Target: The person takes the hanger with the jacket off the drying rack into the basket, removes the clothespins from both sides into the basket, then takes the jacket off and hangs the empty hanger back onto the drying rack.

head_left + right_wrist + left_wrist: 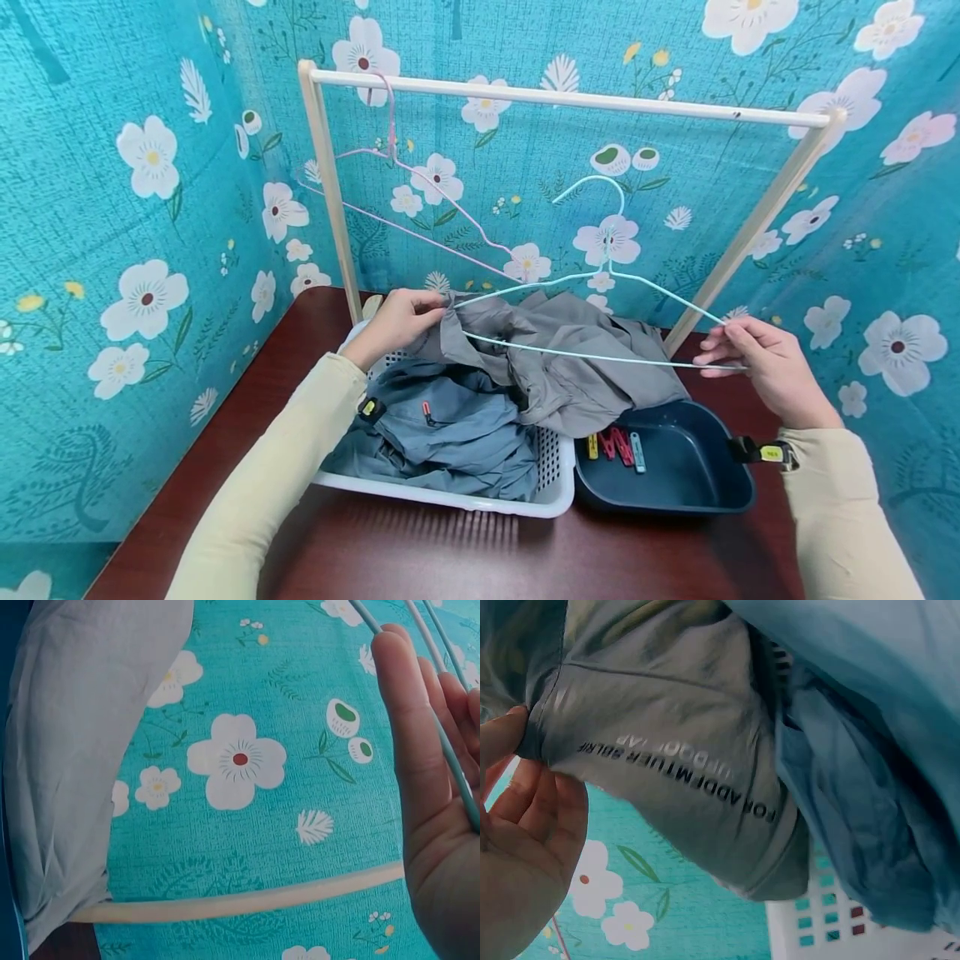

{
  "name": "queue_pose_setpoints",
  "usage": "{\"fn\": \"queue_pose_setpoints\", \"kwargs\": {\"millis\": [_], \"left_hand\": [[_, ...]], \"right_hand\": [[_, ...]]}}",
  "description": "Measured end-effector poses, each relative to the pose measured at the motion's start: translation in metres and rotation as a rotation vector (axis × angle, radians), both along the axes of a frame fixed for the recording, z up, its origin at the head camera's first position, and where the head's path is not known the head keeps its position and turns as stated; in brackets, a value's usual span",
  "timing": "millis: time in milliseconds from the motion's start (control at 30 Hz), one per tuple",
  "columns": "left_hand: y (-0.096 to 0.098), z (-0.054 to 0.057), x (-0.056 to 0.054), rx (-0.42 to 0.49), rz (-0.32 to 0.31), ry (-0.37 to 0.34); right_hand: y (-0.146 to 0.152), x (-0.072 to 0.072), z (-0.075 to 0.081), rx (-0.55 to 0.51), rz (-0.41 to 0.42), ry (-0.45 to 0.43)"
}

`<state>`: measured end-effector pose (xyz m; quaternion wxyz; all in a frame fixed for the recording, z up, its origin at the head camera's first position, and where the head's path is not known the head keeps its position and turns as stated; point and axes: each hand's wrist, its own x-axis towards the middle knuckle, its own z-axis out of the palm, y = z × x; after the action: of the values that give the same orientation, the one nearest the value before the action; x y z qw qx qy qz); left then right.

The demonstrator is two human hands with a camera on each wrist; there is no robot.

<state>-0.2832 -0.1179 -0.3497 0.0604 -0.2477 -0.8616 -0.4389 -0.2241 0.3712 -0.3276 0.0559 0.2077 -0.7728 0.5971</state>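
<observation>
A mint-green wire hanger is held up in front of the rack with its hook pointing upward. My right hand grips its right end; in the right wrist view the wire passes across the fingers. My left hand pinches the edge of a grey garment, and the hanger's left end disappears inside that cloth. Printed lettering shows on the grey fabric in the left wrist view. The garment drapes over the back of a white basket and the rim of a dark blue basin.
A wooden rack stands behind, with a pink hanger hooked on its left part. Blue-grey clothing fills the basket. In the basin lie several clothespins. All stand on a dark red table before a flowered cloth backdrop.
</observation>
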Motion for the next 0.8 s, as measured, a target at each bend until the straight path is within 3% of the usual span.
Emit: {"fn": "queue_pose_setpoints", "kwargs": {"millis": [233, 400, 533, 700, 800], "left_hand": [[-0.008, -0.01, 0.001, -0.043, 0.027, -0.047], [-0.012, -0.015, 0.002, -0.074, -0.002, -0.063], [-0.013, -0.021, 0.0, -0.159, -0.085, -0.063], [-0.006, -0.028, 0.002, -0.292, -0.278, -0.078], [0.003, -0.03, 0.005, -0.367, -0.362, -0.082]], "right_hand": [[0.012, 0.004, -0.002, -0.103, 0.055, 0.004], [0.02, 0.006, -0.003, -0.129, 0.057, -0.01], [0.024, 0.007, -0.004, -0.09, 0.005, -0.029], [0.028, 0.008, -0.003, -0.042, -0.052, -0.047], [0.028, 0.008, -0.003, -0.035, -0.07, -0.045]]}}
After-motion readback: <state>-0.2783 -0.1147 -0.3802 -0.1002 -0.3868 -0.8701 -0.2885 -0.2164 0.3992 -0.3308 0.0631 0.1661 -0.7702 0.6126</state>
